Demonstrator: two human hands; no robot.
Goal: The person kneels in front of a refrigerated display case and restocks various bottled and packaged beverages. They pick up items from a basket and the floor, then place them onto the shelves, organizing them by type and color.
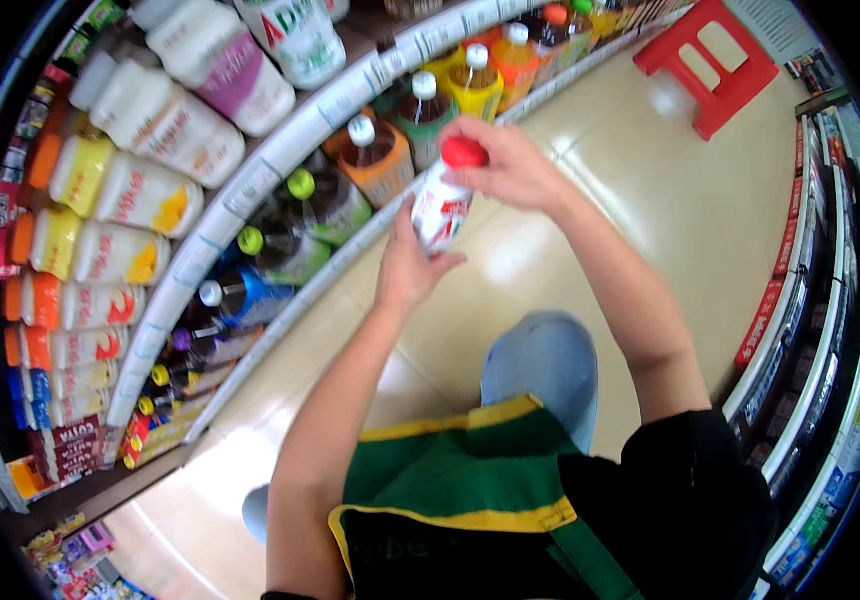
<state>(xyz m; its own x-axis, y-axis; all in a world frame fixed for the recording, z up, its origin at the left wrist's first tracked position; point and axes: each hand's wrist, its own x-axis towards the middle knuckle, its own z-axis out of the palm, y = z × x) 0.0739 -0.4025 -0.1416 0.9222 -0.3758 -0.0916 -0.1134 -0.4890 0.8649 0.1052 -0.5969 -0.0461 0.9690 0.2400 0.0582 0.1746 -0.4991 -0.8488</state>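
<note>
A small white plastic bottle (443,210) with red print is held tilted between my two hands, out over the aisle in front of the drink shelves. My left hand (413,262) wraps around its lower body, thumb and fingers on opposite sides. At the top, my right hand (501,165) has its fingers around the red cap (464,152). The cap sits at the bottle's upper end; whether it is loose cannot be seen. Just beyond my hands stand an orange-labelled drink bottle (383,169) and a green-labelled one (428,120) on the bottom shelf.
White plastic bottles (182,124) fill the upper shelf, above a curved price-label strip (250,187). Green-capped bottles (329,199) line the lower shelf. A red plastic stool (726,67) stands on the tiled floor (520,255). Another stocked shelf (782,390) runs along the right.
</note>
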